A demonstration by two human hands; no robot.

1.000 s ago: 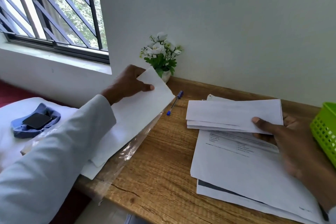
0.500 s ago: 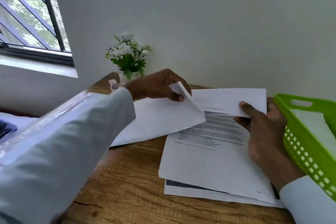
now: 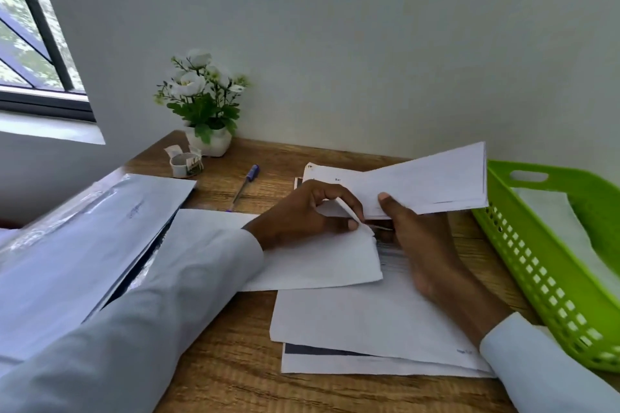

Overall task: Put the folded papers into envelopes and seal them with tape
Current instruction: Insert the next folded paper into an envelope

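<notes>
Envelope (image 3: 312, 258) now lies on the bench (image 3: 214, 375); your left hand (image 3: 302, 214) fingers pinch its flap open, right hand (image 3: 422, 245) pinching folded papers (image 3: 432, 184) closer.

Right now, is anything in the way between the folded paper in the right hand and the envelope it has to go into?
Nothing visible is. The right hand holds the folded papers just beside the envelope, whose flap the left hand pinches up. Whether the mouth is fully open cannot be told.
</notes>
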